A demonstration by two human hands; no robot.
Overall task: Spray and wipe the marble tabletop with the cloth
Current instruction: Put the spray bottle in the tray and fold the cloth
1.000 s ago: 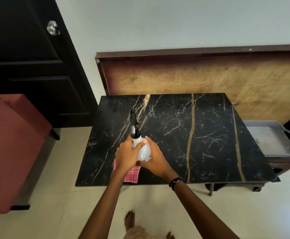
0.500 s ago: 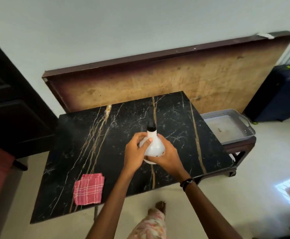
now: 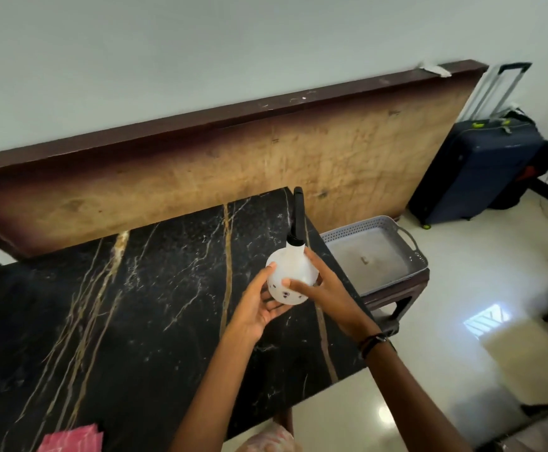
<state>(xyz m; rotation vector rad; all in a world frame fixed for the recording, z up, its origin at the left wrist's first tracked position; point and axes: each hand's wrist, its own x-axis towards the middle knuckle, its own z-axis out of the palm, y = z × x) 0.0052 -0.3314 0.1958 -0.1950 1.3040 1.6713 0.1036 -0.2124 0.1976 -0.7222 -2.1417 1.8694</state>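
At the bottom left edge of the frame a folded red checked cloth (image 3: 72, 439) lies flat on the near corner of the marble tabletop (image 3: 129, 321), a glossy black slab veined in gold and white. Above the slab's right part, the left hand (image 3: 261, 308) cups the round white belly of a spray bottle (image 3: 290, 275) from below, fingers curled round it, and the right hand (image 3: 326, 290) grips its other side. The bottle stands almost upright, its long black nozzle pointing away toward a worn wooden board (image 3: 233, 164) that leans on the wall; right of the table sits a grey perforated plastic tray (image 3: 406, 252), and beyond it a dark blue suitcase (image 3: 474, 171).
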